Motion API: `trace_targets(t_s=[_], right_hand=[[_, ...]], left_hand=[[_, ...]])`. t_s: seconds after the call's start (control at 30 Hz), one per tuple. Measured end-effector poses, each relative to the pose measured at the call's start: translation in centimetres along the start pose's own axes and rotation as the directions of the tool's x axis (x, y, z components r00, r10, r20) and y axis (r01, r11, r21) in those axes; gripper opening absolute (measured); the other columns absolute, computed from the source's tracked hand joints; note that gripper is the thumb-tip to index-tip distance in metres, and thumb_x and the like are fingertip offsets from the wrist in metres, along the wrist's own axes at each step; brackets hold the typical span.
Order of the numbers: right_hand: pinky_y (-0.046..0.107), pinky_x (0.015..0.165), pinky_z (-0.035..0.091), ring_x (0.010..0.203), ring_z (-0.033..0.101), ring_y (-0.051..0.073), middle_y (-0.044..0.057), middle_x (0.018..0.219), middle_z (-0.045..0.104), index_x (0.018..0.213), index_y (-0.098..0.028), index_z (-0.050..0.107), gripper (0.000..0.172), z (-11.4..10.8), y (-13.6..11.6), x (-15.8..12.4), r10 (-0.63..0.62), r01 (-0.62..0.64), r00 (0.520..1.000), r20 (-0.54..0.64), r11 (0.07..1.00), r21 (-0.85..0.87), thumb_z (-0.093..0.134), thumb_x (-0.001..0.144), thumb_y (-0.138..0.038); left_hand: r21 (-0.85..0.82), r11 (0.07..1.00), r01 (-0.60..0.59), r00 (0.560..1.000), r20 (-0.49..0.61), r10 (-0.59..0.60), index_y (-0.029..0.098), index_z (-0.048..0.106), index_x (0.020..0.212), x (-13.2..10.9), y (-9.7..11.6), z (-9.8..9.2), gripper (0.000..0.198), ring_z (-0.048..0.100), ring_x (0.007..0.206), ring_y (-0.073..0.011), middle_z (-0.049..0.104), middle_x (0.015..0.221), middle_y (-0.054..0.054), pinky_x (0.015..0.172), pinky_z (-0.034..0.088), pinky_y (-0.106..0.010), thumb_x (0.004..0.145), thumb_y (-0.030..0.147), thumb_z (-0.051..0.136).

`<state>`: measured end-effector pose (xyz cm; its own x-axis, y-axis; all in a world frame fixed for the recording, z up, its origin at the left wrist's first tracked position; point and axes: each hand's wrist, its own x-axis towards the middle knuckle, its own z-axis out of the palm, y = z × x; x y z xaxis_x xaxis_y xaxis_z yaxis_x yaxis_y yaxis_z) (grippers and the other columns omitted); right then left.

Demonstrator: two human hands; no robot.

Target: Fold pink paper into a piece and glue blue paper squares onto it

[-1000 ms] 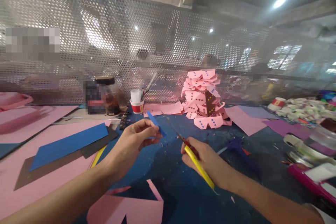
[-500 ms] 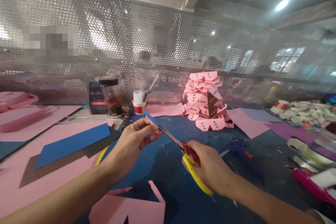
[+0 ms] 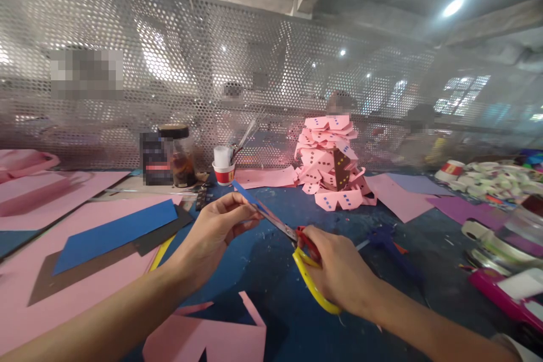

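Perforated mesh (image 3: 254, 62) backs your bench (image 3: 292, 334). Above it, your left hand (image 3: 218, 223) pinches the blue strip (image 3: 241, 190) between fingers (image 3: 245, 212), tip toward eleven o'clock, presumably exposing its edge; your right hand (image 3: 339, 263) grips the scissors (image 3: 289, 231), blades overlapping its four-o'clock end.

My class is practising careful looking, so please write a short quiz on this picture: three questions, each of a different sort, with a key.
1. Multiple choice. What does the right hand hold?
A) a paintbrush
B) scissors
C) a paper cup

2. True or false? The left hand pinches a blue strip.

3. Fill the gap. As the picture shows it, the stack of pink cut-outs stands to the ____ of the lidded jar.

Key
1. B
2. True
3. right
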<state>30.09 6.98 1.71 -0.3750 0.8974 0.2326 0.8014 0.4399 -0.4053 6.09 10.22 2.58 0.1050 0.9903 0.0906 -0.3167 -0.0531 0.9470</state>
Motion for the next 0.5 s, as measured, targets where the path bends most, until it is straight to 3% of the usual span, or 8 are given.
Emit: trace_targets(t_s=[0.5], right_hand=[[0.028, 0.061, 0.033, 0.066, 0.062, 0.018, 0.003, 0.081, 0.07, 0.095, -0.021, 0.058, 0.016, 0.17, 0.18, -0.11, -0.02, 0.019, 1.0, -0.016, 1.0, -0.021, 0.059, 0.084, -0.032]], left_hand=[[-0.043, 0.999, 0.012, 1.0, -0.003, -0.012, 0.017, 0.069, 0.078, -0.06, -0.09, -0.02, 0.015, 0.067, 0.078, -0.0113, 0.071, 0.083, 0.0, 0.08, 0.056, -0.022, 0.075, 0.023, 0.083]])
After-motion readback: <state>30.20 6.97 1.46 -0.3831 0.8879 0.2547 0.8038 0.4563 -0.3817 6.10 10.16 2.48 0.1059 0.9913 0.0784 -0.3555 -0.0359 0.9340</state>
